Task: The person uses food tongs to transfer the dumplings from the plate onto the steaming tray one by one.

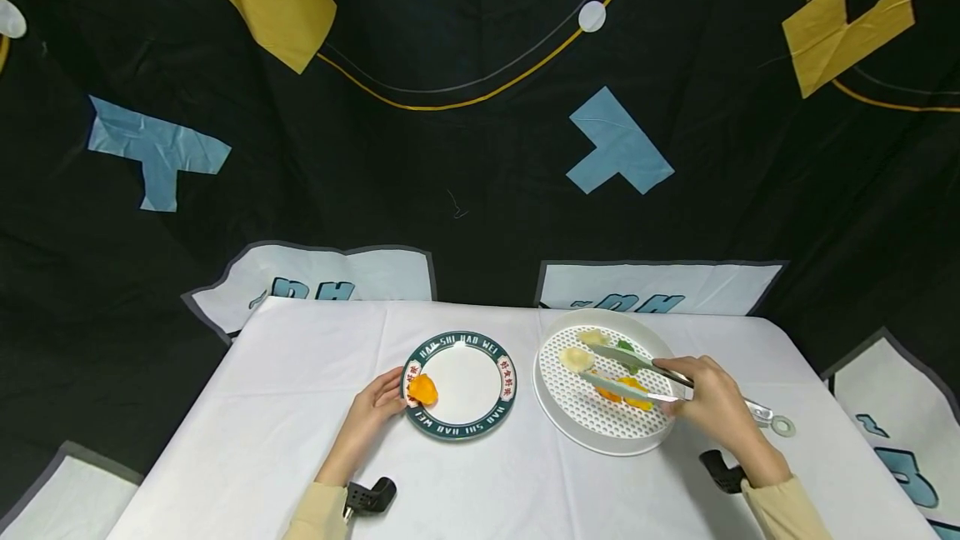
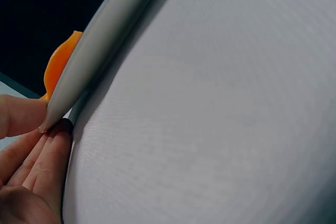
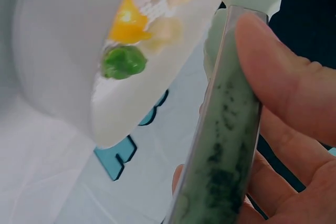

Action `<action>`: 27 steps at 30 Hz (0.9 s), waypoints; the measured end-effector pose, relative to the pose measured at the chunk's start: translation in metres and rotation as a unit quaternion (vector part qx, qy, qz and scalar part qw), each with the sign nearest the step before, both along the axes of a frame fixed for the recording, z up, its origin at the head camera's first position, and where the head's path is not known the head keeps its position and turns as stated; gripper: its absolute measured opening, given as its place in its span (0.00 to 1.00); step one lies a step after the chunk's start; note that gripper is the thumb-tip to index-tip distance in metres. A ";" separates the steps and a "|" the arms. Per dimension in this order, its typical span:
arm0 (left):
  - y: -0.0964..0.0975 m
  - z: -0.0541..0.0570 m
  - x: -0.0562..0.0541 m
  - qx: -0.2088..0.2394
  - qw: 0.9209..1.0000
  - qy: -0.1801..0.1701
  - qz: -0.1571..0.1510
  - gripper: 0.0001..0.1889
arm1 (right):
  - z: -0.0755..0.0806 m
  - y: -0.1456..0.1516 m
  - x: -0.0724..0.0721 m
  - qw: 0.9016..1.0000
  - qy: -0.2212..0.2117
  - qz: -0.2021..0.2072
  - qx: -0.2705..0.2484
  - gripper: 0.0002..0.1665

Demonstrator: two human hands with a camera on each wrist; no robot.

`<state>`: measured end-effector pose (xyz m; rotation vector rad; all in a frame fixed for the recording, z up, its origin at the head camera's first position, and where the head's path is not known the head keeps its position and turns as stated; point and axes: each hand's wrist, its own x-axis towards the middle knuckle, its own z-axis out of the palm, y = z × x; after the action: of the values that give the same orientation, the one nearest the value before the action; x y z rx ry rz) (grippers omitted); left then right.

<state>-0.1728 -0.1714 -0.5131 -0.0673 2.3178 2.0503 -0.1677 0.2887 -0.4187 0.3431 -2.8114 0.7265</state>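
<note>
A round plate (image 1: 461,377) with a green patterned rim stands left of centre, an orange dumpling-like piece (image 1: 422,390) on its left side. My left hand (image 1: 371,408) pinches the plate's left rim, thumb above and fingers beneath, as the left wrist view shows. Metal tongs (image 1: 759,411) are held in my right hand (image 1: 708,402) over a white perforated steamer tray (image 1: 549,407). Their two arms are spread, the tips near a pale dumpling-like piece (image 1: 575,359). Another pale piece (image 1: 592,337), a green one (image 1: 624,347) and orange-yellow ones (image 1: 637,397) lie on the tray.
A white cloth (image 1: 480,490) covers the table. Behind its back edge hangs a black curtain (image 1: 450,173) with yellow and blue shapes. Black wrist devices (image 1: 371,496) sit at both wrists.
</note>
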 end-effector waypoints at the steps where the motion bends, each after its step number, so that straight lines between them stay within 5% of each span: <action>1: 0.000 0.000 0.000 0.001 1.000 0.000 0.001 0.28 | 0.001 -0.002 0.000 1.000 0.001 0.002 -0.001 0.35; 27: 0.000 0.001 0.001 0.019 1.000 0.008 -0.012 0.29 | 0.003 -0.091 -0.020 0.992 0.036 0.114 -0.031 0.38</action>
<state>-0.1713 -0.1718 -0.5122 -0.0234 2.2774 2.0896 -0.1879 0.1974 -0.4157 0.6733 -2.7023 0.8264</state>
